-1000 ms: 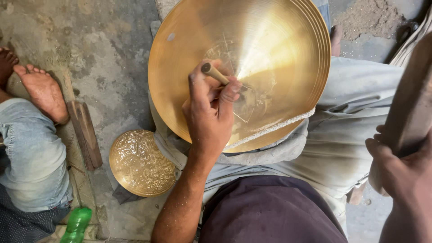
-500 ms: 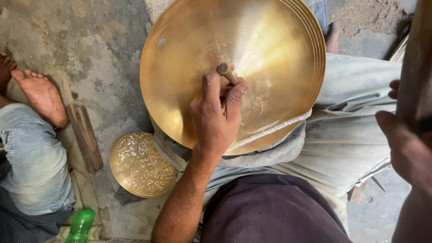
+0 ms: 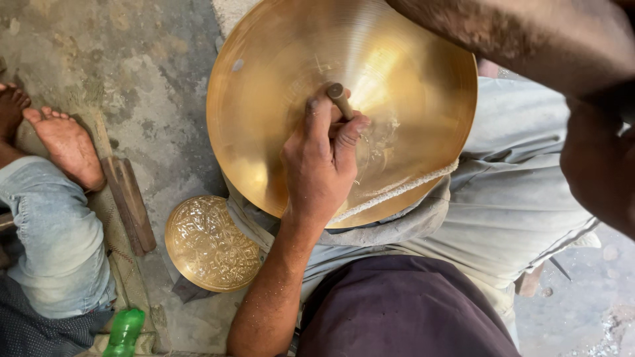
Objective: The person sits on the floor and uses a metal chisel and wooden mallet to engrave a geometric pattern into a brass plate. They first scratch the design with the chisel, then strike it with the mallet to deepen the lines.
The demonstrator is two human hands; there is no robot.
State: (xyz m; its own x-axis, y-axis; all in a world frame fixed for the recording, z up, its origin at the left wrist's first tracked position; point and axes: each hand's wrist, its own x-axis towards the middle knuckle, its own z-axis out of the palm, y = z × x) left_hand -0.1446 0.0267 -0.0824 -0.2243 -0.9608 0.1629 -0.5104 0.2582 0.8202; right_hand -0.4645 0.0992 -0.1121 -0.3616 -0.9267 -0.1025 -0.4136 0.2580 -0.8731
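Observation:
A large shiny brass dish [image 3: 264,86] leans on my lap, its hollow face toward me. My left hand [image 3: 321,165] rests near the dish's middle, shut on a short wooden-topped punch [image 3: 339,99] whose tip is hidden behind my fingers. A pale cord [image 3: 403,188] runs along the dish's lower rim. My right forearm [image 3: 529,39] crosses the top right corner above the dish; the hand itself is beyond the frame's edge.
A small engraved brass plate [image 3: 211,243] lies on the concrete floor at my left knee. Another person's bare feet [image 3: 63,142] and jeans leg are at the left, beside a wooden block [image 3: 129,201]. A green bottle [image 3: 122,330] stands at the bottom left.
My right arm has swung up from the right edge to above the dish, taking the hand out of view. My left hand stays on the punch; the view has come closer.

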